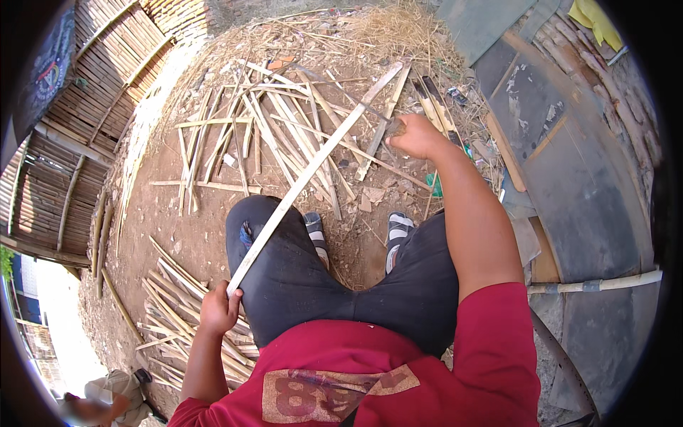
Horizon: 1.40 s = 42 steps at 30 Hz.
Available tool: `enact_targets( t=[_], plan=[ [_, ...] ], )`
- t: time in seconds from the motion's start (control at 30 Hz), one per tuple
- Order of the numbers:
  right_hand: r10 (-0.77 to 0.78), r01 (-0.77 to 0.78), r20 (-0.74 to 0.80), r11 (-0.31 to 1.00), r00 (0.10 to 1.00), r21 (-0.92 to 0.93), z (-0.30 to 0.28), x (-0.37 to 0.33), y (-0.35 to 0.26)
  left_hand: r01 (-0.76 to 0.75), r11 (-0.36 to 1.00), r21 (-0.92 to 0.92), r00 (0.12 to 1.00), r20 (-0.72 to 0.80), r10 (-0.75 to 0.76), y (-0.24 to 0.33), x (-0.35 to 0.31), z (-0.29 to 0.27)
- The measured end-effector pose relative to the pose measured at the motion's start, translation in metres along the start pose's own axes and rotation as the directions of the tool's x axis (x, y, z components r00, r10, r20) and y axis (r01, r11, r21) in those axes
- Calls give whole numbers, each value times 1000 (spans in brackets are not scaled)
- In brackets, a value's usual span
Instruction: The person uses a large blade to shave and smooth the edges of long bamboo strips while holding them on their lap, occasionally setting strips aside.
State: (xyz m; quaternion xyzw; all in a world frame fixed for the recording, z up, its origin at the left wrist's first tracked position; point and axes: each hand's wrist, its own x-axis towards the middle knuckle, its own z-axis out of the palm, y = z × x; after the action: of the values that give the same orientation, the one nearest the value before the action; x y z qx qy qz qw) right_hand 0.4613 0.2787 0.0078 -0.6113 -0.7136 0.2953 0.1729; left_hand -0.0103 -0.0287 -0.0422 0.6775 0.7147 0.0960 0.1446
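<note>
Left hand (219, 307) grips the near end of a long bamboo strip (313, 174) slanting over the left knee. Right hand (416, 135), fingers closed on a blade handle (393, 127), works beside the strip's far half. A slip could cut; splinters likely.

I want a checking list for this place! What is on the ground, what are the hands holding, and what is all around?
Surface: bare brown dirt ground.
Job's things: long pale bamboo strip slanting across the knee; a tool at the strip, too hidden to name.
Clutter: split bamboo slats, a second pile, dry straw.
Grippers: left hand grips the strip's near end; right hand closed on the tool.
Cables: nothing seen.
Surroundings: woven bamboo panels, grey sheets.
</note>
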Motion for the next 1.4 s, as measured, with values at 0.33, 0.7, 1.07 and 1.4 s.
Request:
enact_targets(
  t=[0.33, 0.7, 1.07, 1.4],
  plan=[
    [-201, 262, 228, 924, 953, -280, 9, -13, -48, 51, 984, 168, 998, 39, -58, -11, -13, -14],
    [-297, 318, 116, 895, 948, -311, 3, -32, -57, 77, 964, -254, 979, 204, -24, -13, -9, -20],
    [-312, 352, 189, 906, 931, -235, 10, -40, -68, 164, 917, -364, 923, 384, -13, -22, -3, -32],
    [-213, 229, 83, 928, 973, -293, -18, -46, -64, 8, 954, -298, 993, 115, 28, -3, -4, -34]
  ],
)
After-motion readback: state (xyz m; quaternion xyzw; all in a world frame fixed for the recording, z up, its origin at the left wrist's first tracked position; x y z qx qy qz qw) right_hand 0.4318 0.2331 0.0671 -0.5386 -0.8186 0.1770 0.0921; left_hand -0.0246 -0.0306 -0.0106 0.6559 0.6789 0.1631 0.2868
